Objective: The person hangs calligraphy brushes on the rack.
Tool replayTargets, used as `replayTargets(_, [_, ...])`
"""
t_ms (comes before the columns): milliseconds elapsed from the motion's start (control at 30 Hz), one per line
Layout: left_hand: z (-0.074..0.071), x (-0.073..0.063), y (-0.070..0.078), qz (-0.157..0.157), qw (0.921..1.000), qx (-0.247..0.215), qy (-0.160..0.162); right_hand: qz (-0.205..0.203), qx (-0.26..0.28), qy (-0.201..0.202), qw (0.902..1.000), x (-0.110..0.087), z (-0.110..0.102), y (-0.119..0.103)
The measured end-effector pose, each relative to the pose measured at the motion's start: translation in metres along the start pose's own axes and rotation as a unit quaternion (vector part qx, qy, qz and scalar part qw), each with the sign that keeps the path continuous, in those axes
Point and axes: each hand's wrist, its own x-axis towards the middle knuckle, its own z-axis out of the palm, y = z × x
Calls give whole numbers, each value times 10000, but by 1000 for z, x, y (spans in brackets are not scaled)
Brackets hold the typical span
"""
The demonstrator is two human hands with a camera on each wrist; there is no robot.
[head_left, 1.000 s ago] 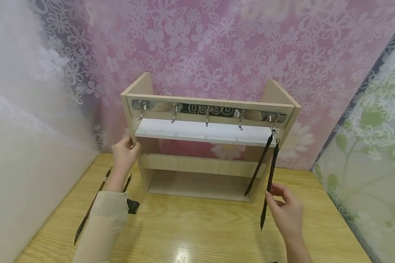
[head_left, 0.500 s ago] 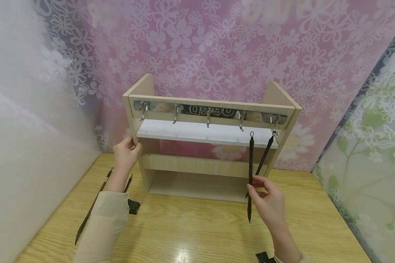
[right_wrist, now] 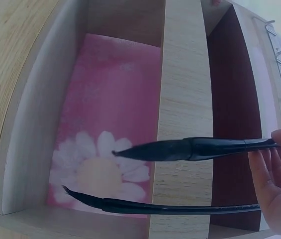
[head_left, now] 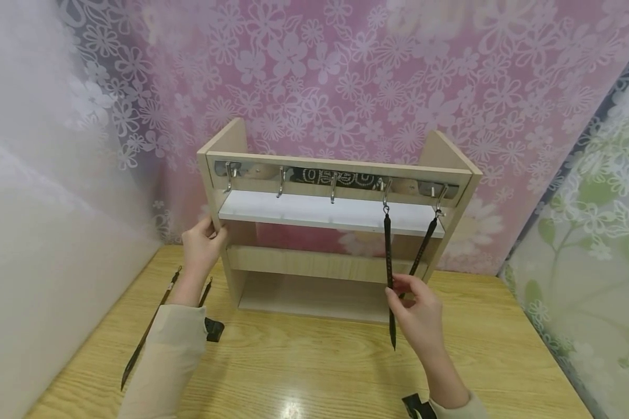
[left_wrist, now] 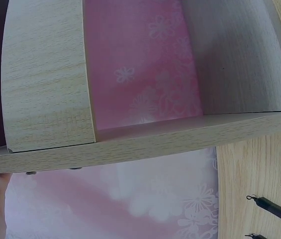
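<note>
In the head view, a wooden rack (head_left: 335, 233) stood on the table (head_left: 314, 372) against a pink flowered curtain (head_left: 346, 75). The left hand (head_left: 201, 247) gripped the rack's left side panel. The right hand (head_left: 419, 314), in front of the rack's right half, pinched a black brush (head_left: 388, 256) whose loop sat at the fourth hook (head_left: 384, 192); a second brush (head_left: 423, 247) hung from the rightmost hook (head_left: 440, 198). Two more brushes (head_left: 147, 331) lay on the table left of the rack, partly hidden by the left sleeve (head_left: 162, 361). The left wrist view showed rack boards (left_wrist: 46, 79) and a brush end (left_wrist: 274, 209) on the table. The right wrist view showed fingers (right_wrist: 279, 169) pinching the brush (right_wrist: 190, 148) before the rack, the second brush (right_wrist: 155, 205) beside it.
</note>
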Motion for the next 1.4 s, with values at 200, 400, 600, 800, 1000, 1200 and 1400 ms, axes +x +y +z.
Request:
replayTargets(200, [0,0,1,8,10000,2,-24,117,6,15,9999,-2,4,21])
replayTargets(400, [1,0,0,-42,9999,94,-30,39,-54,-4,10000,-1,6,25])
replayTargets(600, [0,-1,0,-13,9999,114,-22,321,-38,-96,9994,1,8,24])
replayTargets(800, [-2,-2,-2,-28,10000,47,-44,622,79,-193,9978,3,14,27])
replayTargets(1000, [-2,-2,-2,2,9999,120,-61,810,57,-223,9964,6,20,30])
replayTargets(1200, [-2,-2,-1,26,9999,91,-56,1049,129,-241,9941,9,25,34])
replayTargets(1400, [0,-1,-1,82,9999,132,-27,1150,84,-231,9931,12,32,39])
